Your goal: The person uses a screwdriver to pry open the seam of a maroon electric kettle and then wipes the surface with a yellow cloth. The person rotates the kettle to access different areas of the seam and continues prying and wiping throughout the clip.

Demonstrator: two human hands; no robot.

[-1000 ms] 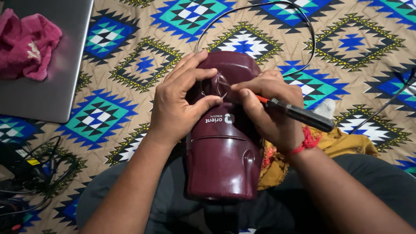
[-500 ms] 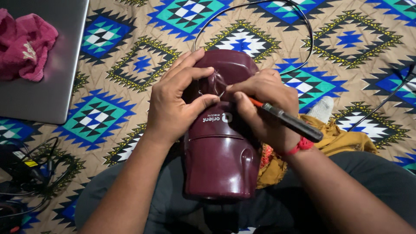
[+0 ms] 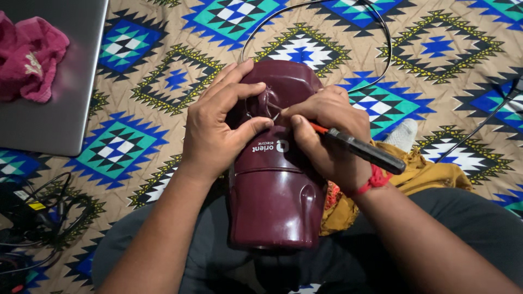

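The maroon appliance (image 3: 275, 185) lies in the person's lap. The left hand (image 3: 215, 128) grips its upper body to steady it, thumb pressing beside a recess. The right hand (image 3: 327, 136) clasps a screwdriver (image 3: 362, 151), tip angled into that recess. A laptop (image 3: 60, 103) lies far left of the appliance.

Home setting, floor or bed level, patterned geometric blanket (image 3: 163, 81) in blue, green and tan as work surface, closed grey laptop (image 3: 60, 81) with pink cloth (image 3: 27, 60) on top, tangled black cables (image 3: 38, 218) at left, mustard fabric (image 3: 425, 174) at right.
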